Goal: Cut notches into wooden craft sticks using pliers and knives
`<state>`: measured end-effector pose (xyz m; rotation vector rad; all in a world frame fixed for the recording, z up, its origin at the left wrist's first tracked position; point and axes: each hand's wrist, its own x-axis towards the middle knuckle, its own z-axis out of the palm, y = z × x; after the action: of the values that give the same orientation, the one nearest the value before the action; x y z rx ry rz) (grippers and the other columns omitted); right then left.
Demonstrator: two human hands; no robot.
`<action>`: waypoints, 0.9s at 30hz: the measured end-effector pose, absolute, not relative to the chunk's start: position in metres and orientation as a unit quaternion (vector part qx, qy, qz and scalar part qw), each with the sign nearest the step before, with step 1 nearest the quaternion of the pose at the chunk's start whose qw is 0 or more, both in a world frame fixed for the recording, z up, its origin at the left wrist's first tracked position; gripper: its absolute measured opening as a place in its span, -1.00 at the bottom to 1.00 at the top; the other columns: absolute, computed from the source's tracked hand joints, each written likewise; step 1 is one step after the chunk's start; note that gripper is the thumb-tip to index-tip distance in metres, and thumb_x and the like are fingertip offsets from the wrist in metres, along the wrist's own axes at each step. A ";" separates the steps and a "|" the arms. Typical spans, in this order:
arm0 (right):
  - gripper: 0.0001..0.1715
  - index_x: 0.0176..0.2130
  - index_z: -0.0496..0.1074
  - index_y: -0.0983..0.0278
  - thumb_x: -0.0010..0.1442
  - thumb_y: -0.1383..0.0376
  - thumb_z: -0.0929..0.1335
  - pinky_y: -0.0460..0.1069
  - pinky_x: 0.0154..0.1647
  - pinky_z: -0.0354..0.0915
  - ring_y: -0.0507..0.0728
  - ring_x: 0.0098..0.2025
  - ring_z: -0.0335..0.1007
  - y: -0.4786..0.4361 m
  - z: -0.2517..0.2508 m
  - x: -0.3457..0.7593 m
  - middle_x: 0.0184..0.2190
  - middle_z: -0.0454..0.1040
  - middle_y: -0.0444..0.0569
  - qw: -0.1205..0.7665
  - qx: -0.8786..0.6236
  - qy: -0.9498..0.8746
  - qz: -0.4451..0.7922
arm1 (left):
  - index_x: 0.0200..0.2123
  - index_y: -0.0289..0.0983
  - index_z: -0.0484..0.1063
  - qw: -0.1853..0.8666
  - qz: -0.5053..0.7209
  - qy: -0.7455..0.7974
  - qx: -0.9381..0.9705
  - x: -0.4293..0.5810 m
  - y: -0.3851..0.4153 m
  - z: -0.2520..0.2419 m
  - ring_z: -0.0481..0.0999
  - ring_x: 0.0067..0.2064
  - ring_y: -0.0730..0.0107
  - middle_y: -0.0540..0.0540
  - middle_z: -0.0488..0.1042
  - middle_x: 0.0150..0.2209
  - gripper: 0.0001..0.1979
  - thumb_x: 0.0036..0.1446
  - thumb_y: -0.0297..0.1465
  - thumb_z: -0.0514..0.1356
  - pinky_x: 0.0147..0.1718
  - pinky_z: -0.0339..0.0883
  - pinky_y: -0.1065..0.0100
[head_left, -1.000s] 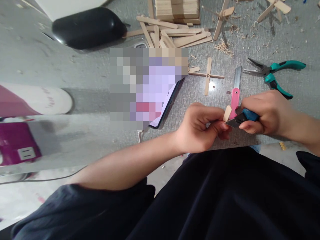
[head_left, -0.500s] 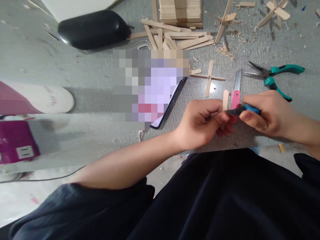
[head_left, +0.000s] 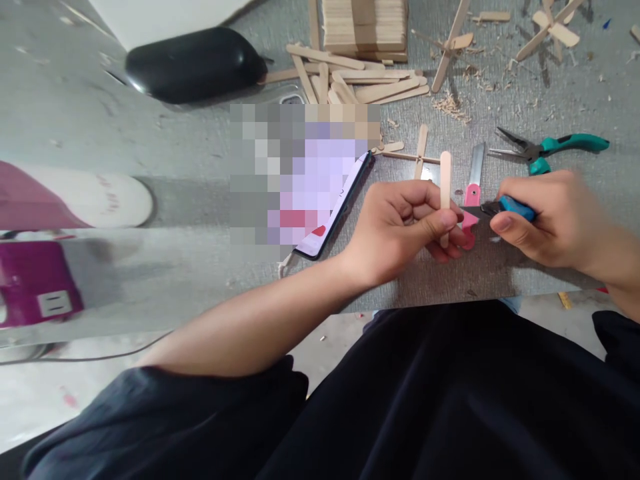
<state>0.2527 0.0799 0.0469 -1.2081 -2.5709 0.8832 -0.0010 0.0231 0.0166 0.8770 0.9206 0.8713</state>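
Observation:
My left hand (head_left: 407, 227) pinches a wooden popsicle stick (head_left: 445, 177) between thumb and fingers, its rounded end pointing away from me. My right hand (head_left: 545, 217) is closed round a utility knife (head_left: 516, 207) with a blue handle. Its blade points left, just to the right of the stick and apart from it. Under the blade, on the table, lies a pink-handled knife (head_left: 473, 193), its own blade pointing away and its handle partly covered. Beyond my right hand are teal-handled pliers (head_left: 537, 148) with open jaws, one handle partly hidden by the hand.
A cross of sticks (head_left: 421, 141) lies just past my left hand. Farther off are loose sticks (head_left: 385, 87), a banded stack of sticks (head_left: 365, 27), more stick crosses (head_left: 553, 27) and wood shavings (head_left: 450, 107). A phone (head_left: 345, 193), partly blurred, and a black case (head_left: 195, 65) are leftward.
The knife blade has moved right, off the stick. The stick now stands higher in my left hand, with more of its length showing. My right hand has shifted slightly right, covering a plier handle.

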 end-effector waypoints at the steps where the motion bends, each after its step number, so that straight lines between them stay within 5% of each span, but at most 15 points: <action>1: -0.10 -0.42 0.21 0.13 0.52 -0.50 0.12 0.09 -0.40 -0.04 0.08 -0.53 0.11 0.080 0.045 0.253 -0.61 0.20 -0.15 0.090 -0.401 -0.870 0.273 | -0.31 -0.24 0.55 0.720 0.398 0.410 0.394 -0.001 0.023 0.016 0.80 -0.42 0.25 -0.09 0.77 -0.39 -0.52 0.28 0.00 0.60 -0.50 0.67 0.41; 8: -0.07 -0.37 0.35 0.17 0.56 -0.47 0.06 0.06 -0.40 -0.05 0.08 -0.50 0.15 0.075 0.034 0.253 -0.57 0.30 -0.11 0.127 -0.378 -0.907 0.135 | -0.31 -0.25 0.57 0.741 0.397 0.389 0.377 -0.002 0.020 0.017 0.79 -0.43 0.26 -0.09 0.78 -0.37 -0.47 0.25 0.06 0.62 -0.49 0.68 0.39; 27: -0.05 -0.39 0.25 0.15 0.48 -0.56 0.07 0.05 -0.42 -0.01 0.07 -0.50 0.15 0.077 0.038 0.255 -0.57 0.29 -0.13 0.095 -0.350 -0.907 0.215 | -0.33 -0.28 0.63 0.805 0.351 0.308 0.365 -0.007 0.022 0.019 0.78 -0.48 0.30 -0.07 0.74 -0.45 -0.49 0.25 0.03 0.63 -0.51 0.65 0.46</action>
<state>0.2546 0.0769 0.0382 -1.0383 -2.6874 0.6378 -0.0071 0.0225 0.0188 0.7821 0.6597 0.7519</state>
